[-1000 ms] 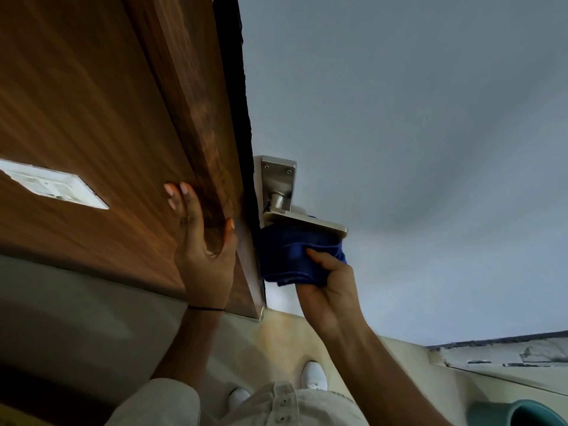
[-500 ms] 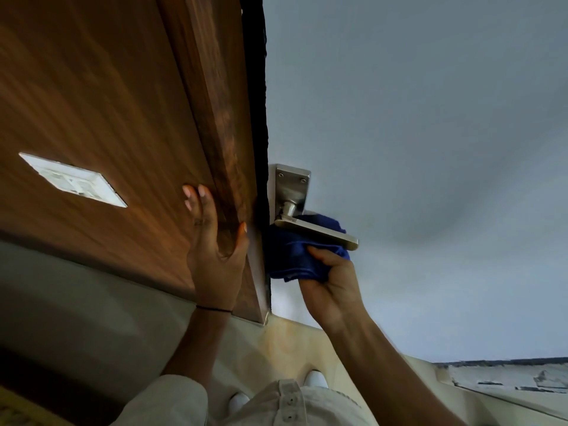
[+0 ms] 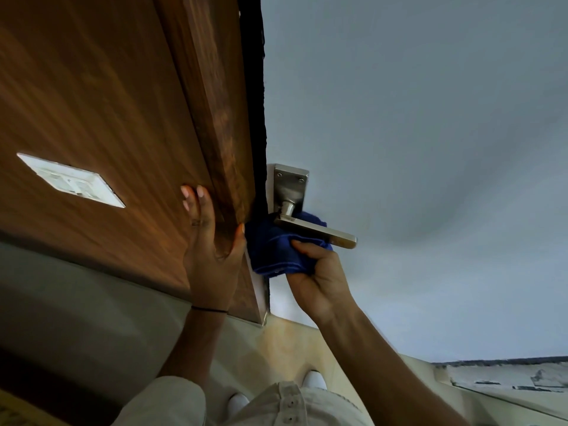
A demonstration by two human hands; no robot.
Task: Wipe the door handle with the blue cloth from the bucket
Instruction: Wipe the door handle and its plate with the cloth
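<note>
The handle [image 3: 313, 230], a steel lever on a steel plate [image 3: 290, 187], sticks out from the grey door [image 3: 415, 149] close to its edge. The cloth [image 3: 276, 250] is bunched under and behind the lever, touching it near the spindle. The right hand [image 3: 319, 281], just below the handle, has its fingers closed around the cloth. The left hand [image 3: 210, 241], beside the handle, lies open with fingers spread on the wooden frame [image 3: 215, 103], holding nothing. Farther along the wood sits a white switch [image 3: 70, 179].
</note>
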